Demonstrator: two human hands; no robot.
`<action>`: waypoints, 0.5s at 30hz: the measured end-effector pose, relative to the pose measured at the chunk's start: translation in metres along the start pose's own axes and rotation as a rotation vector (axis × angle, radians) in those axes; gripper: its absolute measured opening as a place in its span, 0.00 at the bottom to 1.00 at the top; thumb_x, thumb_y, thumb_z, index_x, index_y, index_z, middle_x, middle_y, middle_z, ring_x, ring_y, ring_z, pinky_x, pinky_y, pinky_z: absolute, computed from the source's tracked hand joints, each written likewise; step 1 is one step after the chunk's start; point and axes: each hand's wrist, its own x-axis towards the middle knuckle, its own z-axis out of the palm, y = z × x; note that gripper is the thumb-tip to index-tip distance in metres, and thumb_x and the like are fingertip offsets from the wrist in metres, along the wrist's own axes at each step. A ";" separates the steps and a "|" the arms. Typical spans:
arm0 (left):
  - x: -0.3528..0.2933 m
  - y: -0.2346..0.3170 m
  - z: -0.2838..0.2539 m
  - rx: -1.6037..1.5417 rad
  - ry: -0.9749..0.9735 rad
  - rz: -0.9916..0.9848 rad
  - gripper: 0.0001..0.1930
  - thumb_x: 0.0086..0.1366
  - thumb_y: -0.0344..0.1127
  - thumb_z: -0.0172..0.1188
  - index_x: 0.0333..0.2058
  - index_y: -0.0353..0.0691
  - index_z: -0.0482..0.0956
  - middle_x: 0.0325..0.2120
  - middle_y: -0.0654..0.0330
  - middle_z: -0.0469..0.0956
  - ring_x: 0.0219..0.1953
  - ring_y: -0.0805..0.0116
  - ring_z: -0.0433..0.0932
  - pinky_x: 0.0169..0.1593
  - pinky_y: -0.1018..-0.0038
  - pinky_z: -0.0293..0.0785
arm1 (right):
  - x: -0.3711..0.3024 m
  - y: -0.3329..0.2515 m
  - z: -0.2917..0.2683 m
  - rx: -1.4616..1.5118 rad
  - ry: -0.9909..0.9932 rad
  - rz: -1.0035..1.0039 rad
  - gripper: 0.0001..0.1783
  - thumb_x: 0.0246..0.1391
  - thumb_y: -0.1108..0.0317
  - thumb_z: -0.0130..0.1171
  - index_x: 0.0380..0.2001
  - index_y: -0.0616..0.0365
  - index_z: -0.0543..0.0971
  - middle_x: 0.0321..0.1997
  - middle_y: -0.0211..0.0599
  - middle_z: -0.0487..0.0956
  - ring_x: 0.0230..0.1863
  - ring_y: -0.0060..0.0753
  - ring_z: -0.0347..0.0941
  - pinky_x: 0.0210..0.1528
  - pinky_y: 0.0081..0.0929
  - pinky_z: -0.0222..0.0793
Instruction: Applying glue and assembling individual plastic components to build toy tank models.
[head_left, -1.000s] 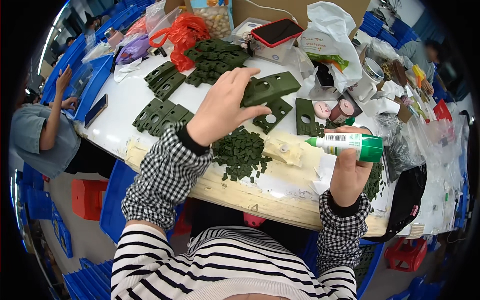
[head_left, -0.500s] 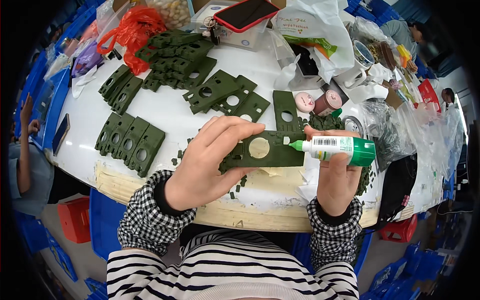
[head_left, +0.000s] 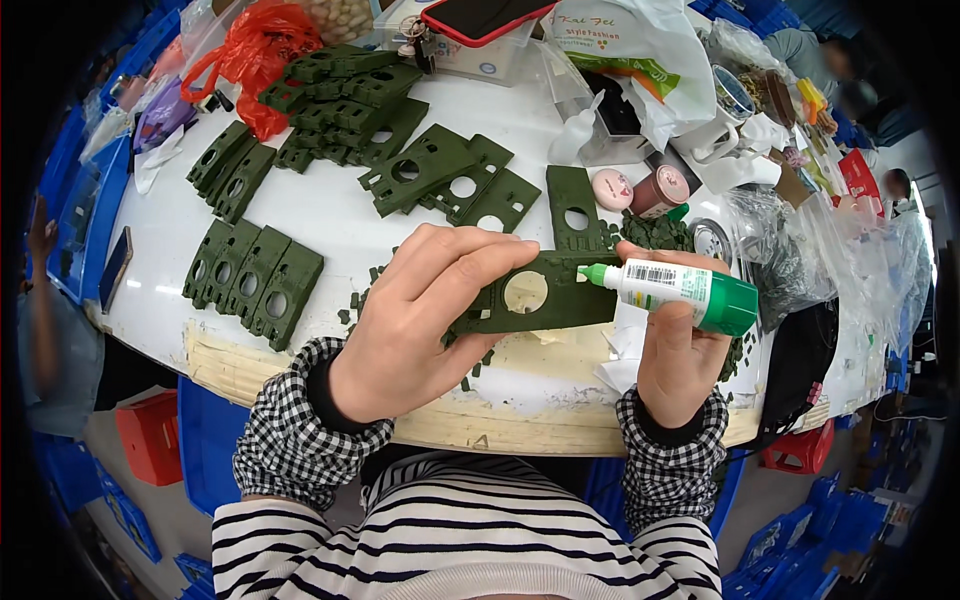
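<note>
Worktop: white worktop, worn wooden front edge; everything sits on it or above it.
Back-left stack: heaped green parts, red plastic bag just beside it on the left.
Left row: four green plates side by side, each with a round hole, left of the left hand and well apart from it.
Left hand: left hand grips the held part by its left end, fingers along the upper edge, thumb below.
Right hand: right hand wraps the bottle, fingers above, thumb below; it's the nearer hand to the part's right end.
Held part: green plate, between the hands, in front of the chest; looks lifted off the worktop. Long axis runs left-right, round hole toward the middle, small cutout to the right of it.
Bottle: white and green squeeze bottle, right of the part, near-parallel to its long axis, base tipped slightly down to the right.
Nozzle: green nozzle points left, over the part's upper right, at the small cutout. Key relation. Can't tell from this angle whether the tip touches.
Chips: small green pieces piled beyond the bottle.
</note>
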 end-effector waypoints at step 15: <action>-0.001 0.001 0.000 0.004 0.009 0.017 0.29 0.43 0.22 0.69 0.49 0.35 0.75 0.44 0.54 0.76 0.43 0.59 0.75 0.46 0.69 0.70 | 0.000 0.000 0.000 -0.045 0.000 -0.019 0.19 0.57 0.68 0.59 0.47 0.70 0.70 0.47 0.51 0.75 0.52 0.43 0.74 0.53 0.35 0.72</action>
